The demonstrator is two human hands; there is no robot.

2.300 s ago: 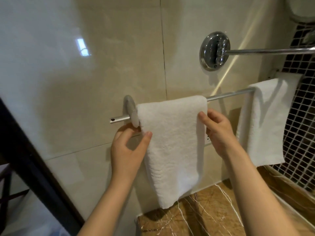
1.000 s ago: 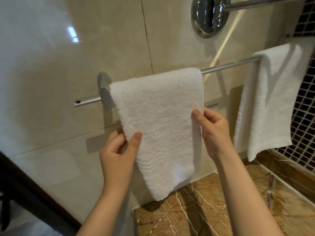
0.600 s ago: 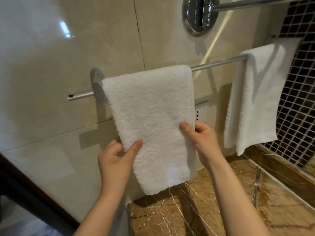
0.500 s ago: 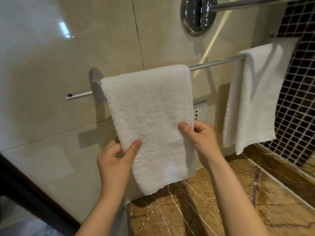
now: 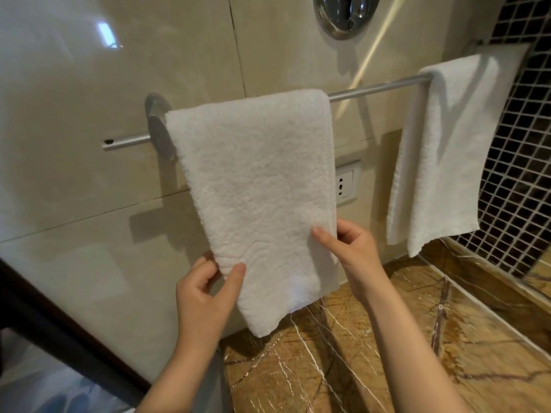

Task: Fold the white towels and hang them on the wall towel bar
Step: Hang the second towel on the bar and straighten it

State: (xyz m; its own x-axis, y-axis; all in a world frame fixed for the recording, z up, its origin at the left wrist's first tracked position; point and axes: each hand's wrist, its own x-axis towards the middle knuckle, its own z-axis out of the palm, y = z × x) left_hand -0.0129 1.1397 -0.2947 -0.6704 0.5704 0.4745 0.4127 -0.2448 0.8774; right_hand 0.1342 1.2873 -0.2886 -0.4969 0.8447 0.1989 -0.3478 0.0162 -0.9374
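A folded white towel [image 5: 256, 186] hangs over the left part of the metal towel bar [image 5: 375, 88] on the beige tiled wall. My left hand [image 5: 208, 290] pinches the towel's left edge low down, thumb in front. At a slightly higher level my right hand [image 5: 350, 251] pinches the right edge. A second folded white towel [image 5: 441, 156] hangs at the bar's right end, untouched.
A brown marble counter [image 5: 387, 353] lies below the towels. A wall socket [image 5: 346, 183] sits behind the first towel's right edge. A chrome wall mount [image 5: 346, 13] is above the bar, dark mosaic tiles [image 5: 518, 174] are at the right, and a dark frame [image 5: 44, 323] runs at the lower left.
Both hands have slid down along the side edges of the left towel, from near the bar to its lower part. The towel hangs flatter. The view shifted slightly.
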